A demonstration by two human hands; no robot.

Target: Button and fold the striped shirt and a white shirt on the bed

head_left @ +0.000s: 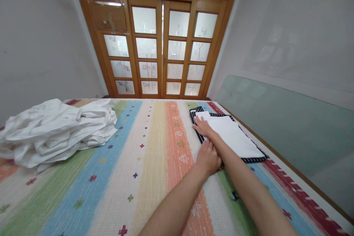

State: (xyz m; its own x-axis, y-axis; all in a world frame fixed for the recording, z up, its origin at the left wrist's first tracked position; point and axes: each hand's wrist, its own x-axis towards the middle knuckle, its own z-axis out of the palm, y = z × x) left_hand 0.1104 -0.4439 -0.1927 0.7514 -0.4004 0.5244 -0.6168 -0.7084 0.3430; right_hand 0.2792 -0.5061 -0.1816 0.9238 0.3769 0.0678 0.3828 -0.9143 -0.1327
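Observation:
A folded white cloth with black-and-white striped trim (238, 136) lies on the right side of the striped bedspread. My right hand (203, 126) rests flat on its left part, fingers stretched out and apart. Closer to me, my left hand (208, 157) is closed at the cloth's near left edge, fingers curled at the dark trim. My right forearm passes just beside the left hand and hides part of the cloth's near edge.
A crumpled heap of white fabric (61, 129) lies on the left of the bedspread (155, 147). A pale green headboard-like panel (287, 121) runs along the right side. Wooden doors with glass panes (163, 44) stand beyond the far edge, between pale walls.

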